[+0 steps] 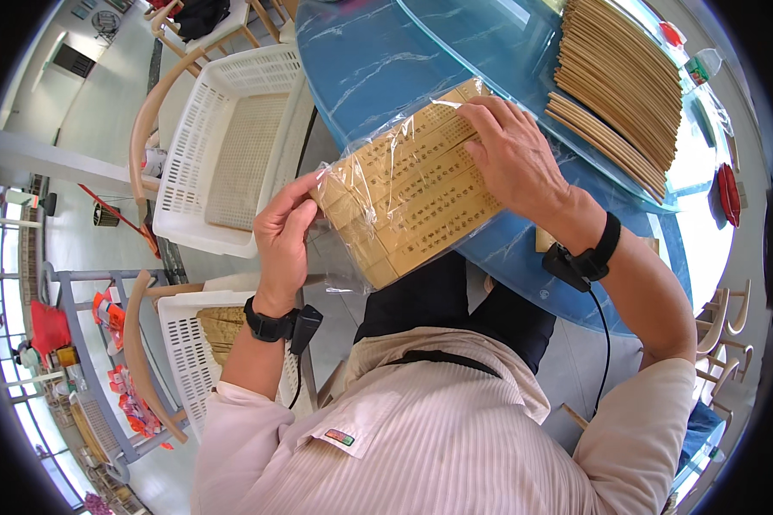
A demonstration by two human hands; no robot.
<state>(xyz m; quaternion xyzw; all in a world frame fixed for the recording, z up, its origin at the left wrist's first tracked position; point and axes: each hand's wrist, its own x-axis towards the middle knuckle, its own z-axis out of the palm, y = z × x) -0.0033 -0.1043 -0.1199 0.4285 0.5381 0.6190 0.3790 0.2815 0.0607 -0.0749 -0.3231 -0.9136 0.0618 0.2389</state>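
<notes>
A: We clamp the bundle of wooden slats (pixel 408 193) in its clear plastic bag (pixel 352 202) over the blue table (pixel 378 51) edge; left hand (pixel 282 236) pinches at 9 o'clock.

B: Right hand (pixel 514 154), fingers together, presses flat at 2 o'clock (slick film may slip, we judge, spilling slats).
</notes>
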